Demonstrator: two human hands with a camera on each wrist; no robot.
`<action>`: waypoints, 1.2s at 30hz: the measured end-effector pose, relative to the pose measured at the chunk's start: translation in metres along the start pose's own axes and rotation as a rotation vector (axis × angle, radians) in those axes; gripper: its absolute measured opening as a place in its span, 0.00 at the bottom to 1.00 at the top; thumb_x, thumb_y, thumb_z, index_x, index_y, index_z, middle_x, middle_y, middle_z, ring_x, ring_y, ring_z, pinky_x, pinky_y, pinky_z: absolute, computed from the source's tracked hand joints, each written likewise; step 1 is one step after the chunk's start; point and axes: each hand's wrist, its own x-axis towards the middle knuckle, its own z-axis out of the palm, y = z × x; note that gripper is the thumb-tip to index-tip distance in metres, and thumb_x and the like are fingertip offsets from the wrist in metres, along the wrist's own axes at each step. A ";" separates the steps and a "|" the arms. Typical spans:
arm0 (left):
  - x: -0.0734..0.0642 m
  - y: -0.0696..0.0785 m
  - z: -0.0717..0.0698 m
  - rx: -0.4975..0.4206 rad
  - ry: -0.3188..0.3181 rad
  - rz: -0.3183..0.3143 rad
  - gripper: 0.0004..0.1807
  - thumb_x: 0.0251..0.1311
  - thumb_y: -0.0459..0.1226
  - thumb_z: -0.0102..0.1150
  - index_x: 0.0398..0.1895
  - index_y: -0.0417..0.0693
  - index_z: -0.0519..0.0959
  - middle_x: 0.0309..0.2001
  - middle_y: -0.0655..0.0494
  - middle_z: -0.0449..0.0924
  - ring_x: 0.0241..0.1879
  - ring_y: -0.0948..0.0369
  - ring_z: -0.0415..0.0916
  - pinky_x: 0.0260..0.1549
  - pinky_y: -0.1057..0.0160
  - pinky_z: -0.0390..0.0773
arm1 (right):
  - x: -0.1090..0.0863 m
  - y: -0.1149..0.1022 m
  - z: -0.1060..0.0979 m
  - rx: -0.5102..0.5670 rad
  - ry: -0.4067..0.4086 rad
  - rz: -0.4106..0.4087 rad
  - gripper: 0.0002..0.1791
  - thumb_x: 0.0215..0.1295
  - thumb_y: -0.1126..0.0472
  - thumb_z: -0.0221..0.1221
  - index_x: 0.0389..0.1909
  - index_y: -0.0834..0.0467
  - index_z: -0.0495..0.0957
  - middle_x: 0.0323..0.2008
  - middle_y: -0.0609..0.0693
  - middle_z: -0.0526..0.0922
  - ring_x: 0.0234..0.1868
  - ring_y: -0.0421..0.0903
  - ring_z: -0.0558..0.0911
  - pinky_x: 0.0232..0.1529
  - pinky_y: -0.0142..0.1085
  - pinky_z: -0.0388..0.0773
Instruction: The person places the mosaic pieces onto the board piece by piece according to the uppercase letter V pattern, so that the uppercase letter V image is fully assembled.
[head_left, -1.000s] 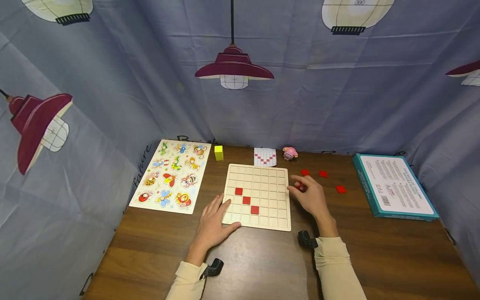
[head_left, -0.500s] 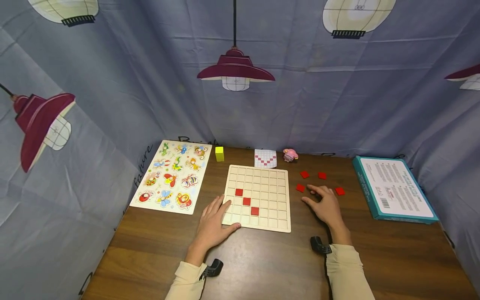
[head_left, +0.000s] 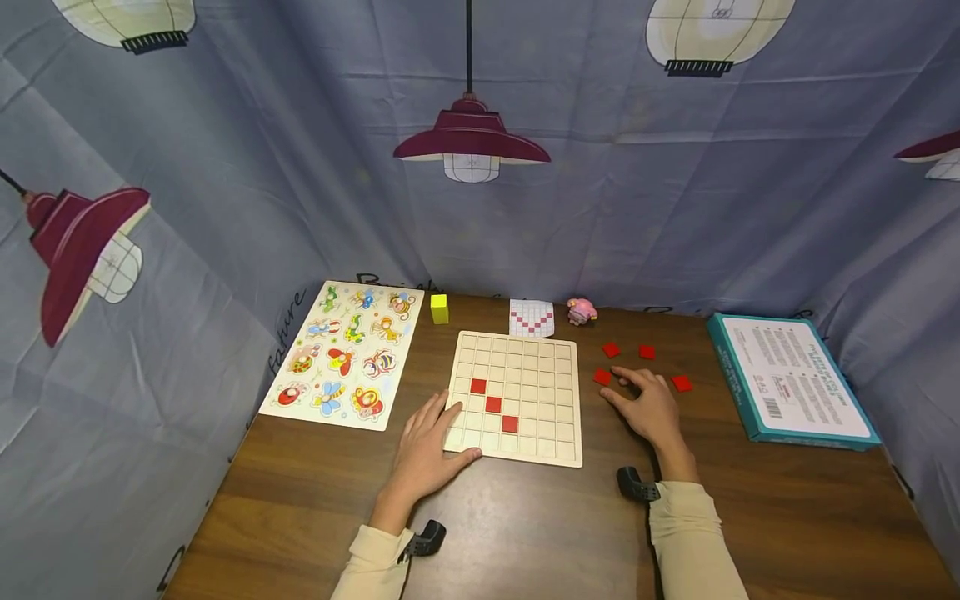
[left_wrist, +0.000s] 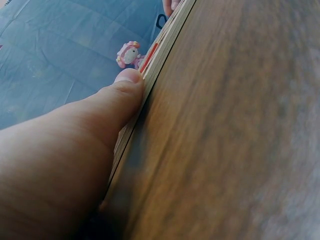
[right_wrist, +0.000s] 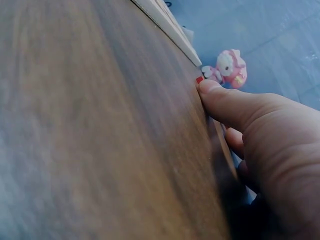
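A square wooden grid board (head_left: 540, 400) lies on the table, with red square tiles (head_left: 493, 405) in three of its cells along a diagonal. My left hand (head_left: 426, 450) rests at the board's near left corner, fingers spread along the left side and thumb on the front edge. In the left wrist view the thumb (left_wrist: 131, 80) presses that edge. To the right of the board, my right hand (head_left: 651, 410) is beside a loose red tile (head_left: 602, 377), thumb and index finger apart. The right wrist view shows the thumb tip (right_wrist: 210, 87) right at a red tile (right_wrist: 199, 80).
Several more red tiles (head_left: 647, 352) lie around the right hand. Behind the board are a pattern card (head_left: 532, 318), a pink figurine (head_left: 581, 312) and a yellow block (head_left: 439, 309). An insect puzzle board (head_left: 341, 354) lies left; a teal-edged box (head_left: 797, 379) sits right.
My right hand has drawn back to the right from over the loose tile, which now shows uncovered beside the fingertips. My left hand and the tiles on the board have stayed put.
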 end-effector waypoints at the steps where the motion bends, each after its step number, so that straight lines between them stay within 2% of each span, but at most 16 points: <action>1: 0.000 0.000 0.000 -0.002 -0.005 -0.001 0.48 0.55 0.66 0.65 0.75 0.54 0.68 0.81 0.50 0.56 0.80 0.50 0.53 0.77 0.43 0.56 | 0.000 0.000 0.000 -0.005 0.001 0.001 0.29 0.64 0.43 0.68 0.62 0.53 0.81 0.47 0.56 0.83 0.50 0.57 0.75 0.49 0.53 0.74; 8: 0.000 0.000 -0.001 0.003 -0.002 0.003 0.48 0.55 0.66 0.65 0.75 0.54 0.68 0.80 0.49 0.57 0.80 0.49 0.53 0.76 0.42 0.57 | 0.002 0.001 0.007 -0.026 0.055 -0.022 0.21 0.65 0.44 0.67 0.54 0.51 0.86 0.43 0.54 0.84 0.46 0.54 0.76 0.45 0.50 0.74; 15: -0.001 0.000 0.000 -0.012 -0.002 -0.005 0.48 0.55 0.66 0.65 0.75 0.55 0.68 0.81 0.50 0.56 0.80 0.50 0.53 0.76 0.42 0.56 | -0.001 -0.001 0.010 -0.045 0.102 -0.068 0.18 0.67 0.49 0.66 0.52 0.55 0.85 0.40 0.55 0.83 0.43 0.56 0.76 0.45 0.51 0.74; 22: -0.001 0.001 -0.001 -0.001 0.011 0.018 0.47 0.55 0.65 0.66 0.74 0.53 0.69 0.80 0.48 0.58 0.79 0.48 0.55 0.74 0.40 0.59 | -0.004 0.000 0.007 -0.049 0.081 -0.078 0.25 0.66 0.48 0.67 0.60 0.56 0.82 0.44 0.57 0.84 0.48 0.59 0.77 0.48 0.55 0.75; 31: -0.003 0.001 -0.001 -0.020 0.010 0.011 0.47 0.55 0.65 0.66 0.75 0.53 0.69 0.80 0.49 0.58 0.80 0.48 0.54 0.75 0.40 0.57 | 0.000 -0.002 0.005 -0.078 0.025 -0.071 0.22 0.69 0.46 0.64 0.58 0.54 0.83 0.45 0.54 0.84 0.50 0.57 0.79 0.50 0.55 0.76; 36: -0.003 0.001 -0.001 -0.024 0.006 0.007 0.47 0.55 0.65 0.66 0.75 0.53 0.68 0.80 0.49 0.57 0.80 0.48 0.54 0.75 0.40 0.57 | 0.000 -0.002 0.008 -0.093 0.057 -0.067 0.19 0.70 0.48 0.63 0.54 0.55 0.84 0.41 0.53 0.83 0.47 0.56 0.80 0.45 0.55 0.78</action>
